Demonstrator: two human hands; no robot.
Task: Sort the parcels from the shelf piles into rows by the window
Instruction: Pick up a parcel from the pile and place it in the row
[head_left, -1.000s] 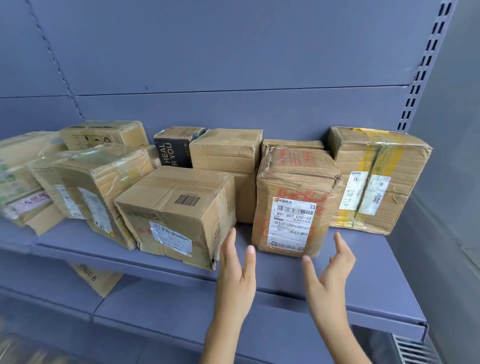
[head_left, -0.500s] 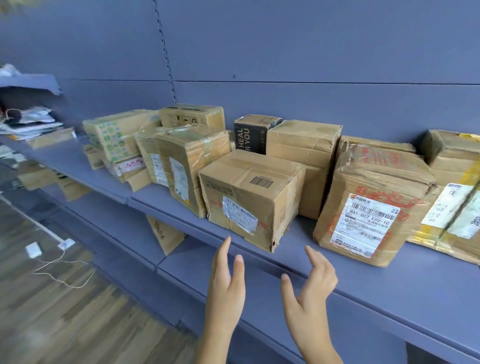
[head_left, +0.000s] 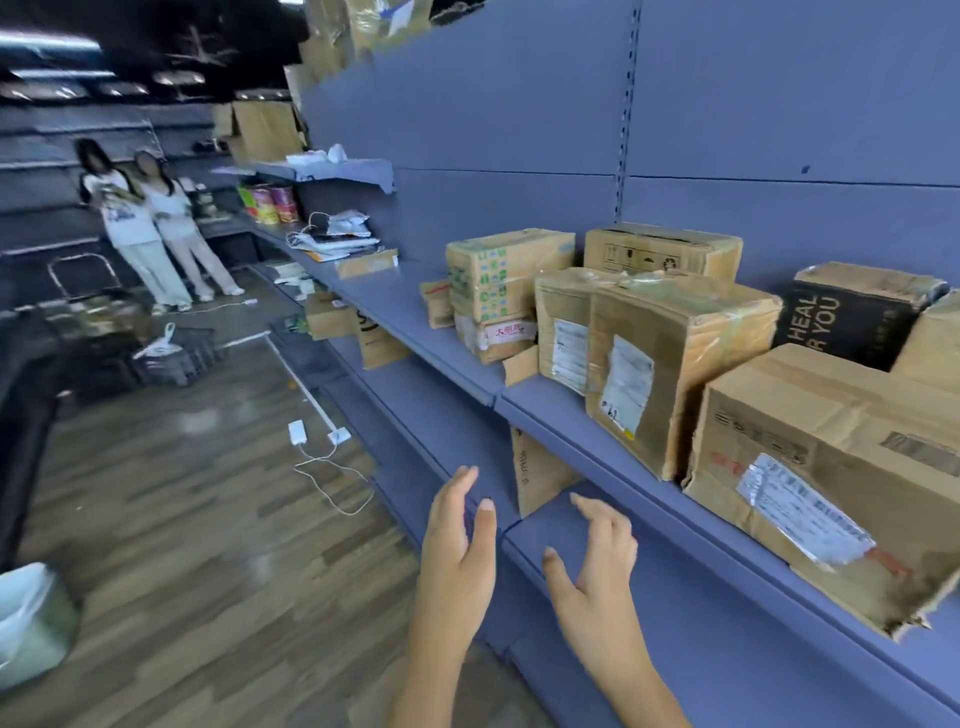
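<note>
Left hand (head_left: 457, 564), right hand (head_left: 597, 587) spread, empty, before shelf (head_left: 566, 421); parcels (head_left: 680, 374) above; cable (head_left: 332, 480) left.

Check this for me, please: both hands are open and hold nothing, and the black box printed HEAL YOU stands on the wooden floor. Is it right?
Not quite. The black box stands on the shelf, behind a brown parcel, not on the floor; the head view shows it. The left hand and the right hand are indeed open and hold nothing.
</note>
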